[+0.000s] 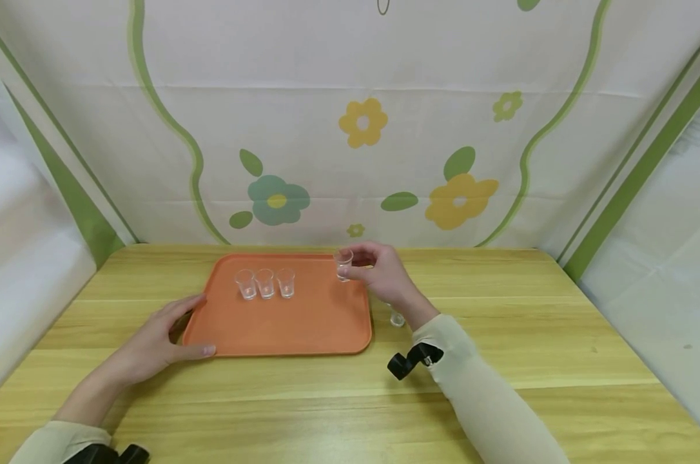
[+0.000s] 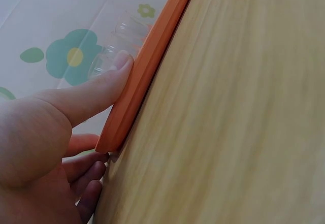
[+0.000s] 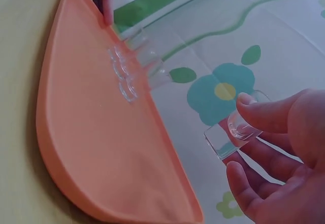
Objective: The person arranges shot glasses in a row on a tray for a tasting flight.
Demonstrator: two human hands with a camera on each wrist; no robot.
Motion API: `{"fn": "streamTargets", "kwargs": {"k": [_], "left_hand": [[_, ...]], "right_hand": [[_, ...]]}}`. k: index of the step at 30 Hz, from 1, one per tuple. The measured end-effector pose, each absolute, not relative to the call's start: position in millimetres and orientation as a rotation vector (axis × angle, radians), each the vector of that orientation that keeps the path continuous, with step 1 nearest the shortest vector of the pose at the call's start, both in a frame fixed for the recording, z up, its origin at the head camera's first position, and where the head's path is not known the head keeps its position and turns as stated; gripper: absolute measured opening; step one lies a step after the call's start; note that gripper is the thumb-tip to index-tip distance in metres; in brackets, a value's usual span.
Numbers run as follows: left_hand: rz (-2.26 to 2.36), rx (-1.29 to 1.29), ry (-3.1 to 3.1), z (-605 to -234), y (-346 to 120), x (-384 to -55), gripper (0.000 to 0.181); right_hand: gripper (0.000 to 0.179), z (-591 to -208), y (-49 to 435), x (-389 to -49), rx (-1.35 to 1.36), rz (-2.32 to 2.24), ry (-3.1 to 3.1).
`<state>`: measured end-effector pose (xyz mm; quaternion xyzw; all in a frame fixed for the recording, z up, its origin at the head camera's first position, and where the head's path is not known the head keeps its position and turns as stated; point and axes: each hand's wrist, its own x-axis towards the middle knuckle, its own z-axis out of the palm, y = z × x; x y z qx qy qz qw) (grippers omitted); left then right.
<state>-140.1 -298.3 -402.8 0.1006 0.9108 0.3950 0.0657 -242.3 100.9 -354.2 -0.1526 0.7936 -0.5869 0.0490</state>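
Note:
My right hand [image 1: 379, 267] pinches a small clear shot glass [image 1: 343, 265] upright over the back right corner of the orange tray [image 1: 280, 332]. In the right wrist view, thumb and fingers hold this glass around its side, with its thick base [image 3: 221, 141] showing. Three matching shot glasses [image 1: 265, 285] stand in a row toward the back left of the tray. My left hand [image 1: 155, 341] holds the tray's front left corner, thumb on the front rim and fingers along the left side. On the table right of the tray, another shot glass [image 1: 397, 318] is partly hidden by my right wrist.
The tray lies on a wood-grain table [image 1: 303, 412]. A white cloth with printed flowers [image 1: 419, 58] hangs behind the table's back edge, and pale cloth sides [image 1: 663, 212] rise at left and right. A black wrist camera [image 1: 410, 361] sits on the right sleeve.

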Motion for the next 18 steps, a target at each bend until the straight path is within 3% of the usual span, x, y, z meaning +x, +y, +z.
{"fn": "streamTargets", "kwargs": {"k": [18], "left_hand": [[1.204,0.291,2.737,-402.8,-296.8,-140.1,0.104]], "right_hand": [[0.029,-373.7,65.3,-237.8,-0.492,-1.657,2.473]]}}
